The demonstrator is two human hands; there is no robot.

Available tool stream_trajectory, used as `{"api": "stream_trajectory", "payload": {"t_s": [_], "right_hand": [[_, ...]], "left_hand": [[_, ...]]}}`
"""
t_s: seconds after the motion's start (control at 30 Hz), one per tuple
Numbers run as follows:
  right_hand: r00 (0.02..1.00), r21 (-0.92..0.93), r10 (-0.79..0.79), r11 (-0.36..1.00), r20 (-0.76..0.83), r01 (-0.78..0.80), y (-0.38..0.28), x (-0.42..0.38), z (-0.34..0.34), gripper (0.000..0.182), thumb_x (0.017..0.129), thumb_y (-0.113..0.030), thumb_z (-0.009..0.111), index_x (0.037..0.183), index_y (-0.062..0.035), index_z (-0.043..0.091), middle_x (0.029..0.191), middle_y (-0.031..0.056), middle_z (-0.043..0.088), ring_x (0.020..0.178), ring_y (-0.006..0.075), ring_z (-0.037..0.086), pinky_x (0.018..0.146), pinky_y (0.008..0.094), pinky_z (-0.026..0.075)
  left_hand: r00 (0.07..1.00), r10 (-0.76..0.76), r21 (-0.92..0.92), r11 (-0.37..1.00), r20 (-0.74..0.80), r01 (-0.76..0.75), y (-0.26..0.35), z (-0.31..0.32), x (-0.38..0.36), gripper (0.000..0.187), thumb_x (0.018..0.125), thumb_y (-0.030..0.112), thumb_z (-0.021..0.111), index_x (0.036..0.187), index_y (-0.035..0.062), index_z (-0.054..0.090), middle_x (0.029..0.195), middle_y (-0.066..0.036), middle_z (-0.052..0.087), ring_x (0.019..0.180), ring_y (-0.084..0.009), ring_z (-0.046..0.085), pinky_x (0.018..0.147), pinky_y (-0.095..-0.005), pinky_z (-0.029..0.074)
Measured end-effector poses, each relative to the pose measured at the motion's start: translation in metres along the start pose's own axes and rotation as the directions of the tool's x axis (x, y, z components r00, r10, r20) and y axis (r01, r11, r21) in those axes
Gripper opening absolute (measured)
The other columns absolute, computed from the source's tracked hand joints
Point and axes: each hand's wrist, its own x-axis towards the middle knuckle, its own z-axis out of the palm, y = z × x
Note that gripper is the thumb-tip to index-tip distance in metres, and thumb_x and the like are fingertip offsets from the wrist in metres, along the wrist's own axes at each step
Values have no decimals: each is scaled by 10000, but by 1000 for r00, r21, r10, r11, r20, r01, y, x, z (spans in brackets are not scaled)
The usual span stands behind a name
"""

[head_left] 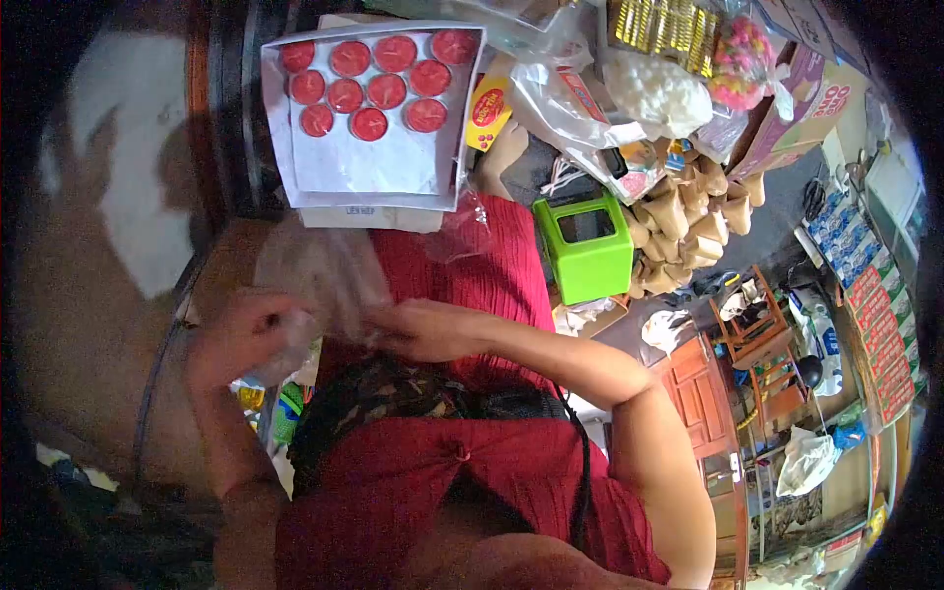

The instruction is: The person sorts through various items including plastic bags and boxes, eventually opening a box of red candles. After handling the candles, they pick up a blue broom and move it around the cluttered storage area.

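A clear plastic bag point(320, 270), blurred and crumpled, hangs between my two hands over my lap. My left hand point(246, 334) has its fingers curled round one part of the bag. On the other side, my right hand point(418, 329) pinches the bag near the red cloth on my leg. Just beyond the hands, an open white box point(369, 172) holds several round red candles point(369, 124) in foil-like cups, gathered at its far end. Its near part shows bare white lining. Any contents of the bag are too blurred to make out.
A green plastic stool point(590, 251) stands right of my lap, beside a heap of tan cone-shaped pieces point(688, 221). Bags of white point(654, 93) and pink items point(742, 64) lie at the upper right. A dark cable point(162, 364) runs along the left.
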Motion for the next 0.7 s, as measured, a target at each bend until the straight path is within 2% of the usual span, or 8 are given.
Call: {"api": "stream_trajectory", "payload": {"t_s": [0.1, 0.2, 0.3, 0.37, 0.43, 0.47, 0.6, 0.7], "right_hand": [[990, -24, 45, 999, -135, -49, 30, -34, 4, 279, 904, -239, 441, 1070, -18, 478, 927, 258, 579, 882, 433, 554, 748, 472, 444], [960, -58, 53, 996, -276, -72, 24, -70, -4, 242, 861, -160, 484, 1053, -12, 476, 897, 229, 579, 880, 414, 557, 751, 471, 433], [920, 79, 13, 997, -391, 19, 16, -99, -6, 213, 848, -169, 498, 1003, -23, 507, 857, 229, 589, 837, 429, 562, 712, 449, 443], [939, 216, 75, 976, -337, 0, 0, -115, -9, 167, 833, -128, 491, 954, -15, 506, 791, 184, 593, 778, 366, 598, 664, 403, 446], [942, 371, -47, 912, -331, 176, -8, -128, -7, 135, 830, -105, 483, 923, -9, 501, 738, 125, 585, 715, 266, 610, 627, 354, 445], [949, 364, -56, 915, -310, 173, -10, -134, -7, 119, 821, -88, 480, 907, -8, 500, 726, 91, 580, 689, 205, 596, 614, 327, 442], [941, 377, -17, 914, -339, 152, -12, -159, -12, 110, 814, -94, 488, 884, -12, 509, 719, 91, 571, 670, 196, 588, 609, 315, 443], [885, 358, 3, 915, -466, 186, -12, -184, -17, 94, 805, -86, 491, 858, -11, 509, 718, 88, 569, 654, 178, 579, 605, 300, 449]], "left_hand": [[956, -193, 18, 981, 221, 194, 35, 37, 21, 276, 736, 111, 525, 985, 56, 630, 920, -160, 623, 862, -310, 594, 800, -379, 440], [966, -75, 340, 940, 247, -14, 43, 73, 31, 291, 791, 171, 500, 1032, 57, 615, 952, -170, 621, 922, -331, 570, 873, -411, 399], [957, 20, 287, 952, 288, -107, 51, 95, 39, 307, 819, 205, 487, 1057, 49, 601, 976, -181, 614, 946, -341, 560, 903, -432, 373], [922, -5, 163, 985, 388, -64, 61, 96, 43, 295, 825, 198, 481, 1044, 36, 592, 982, -182, 610, 956, -358, 554, 884, -449, 388], [907, -3, 124, 991, 421, -54, 70, 96, 43, 279, 833, 193, 471, 1030, 37, 593, 981, -180, 609, 950, -362, 556, 870, -448, 399], [893, 1, 85, 995, 450, -43, 75, 96, 44, 265, 841, 187, 461, 1015, 38, 594, 981, -177, 607, 943, -365, 558, 856, -448, 409], [867, -19, 158, 985, 497, -69, 98, 104, 56, 253, 863, 190, 443, 1015, 42, 581, 974, -175, 608, 925, -359, 570, 834, -435, 426], [883, 135, 3, 988, 450, -152, 108, 117, 69, 256, 872, 203, 439, 1045, 58, 560, 968, -171, 608, 891, -350, 580, 798, -440, 438]]}}
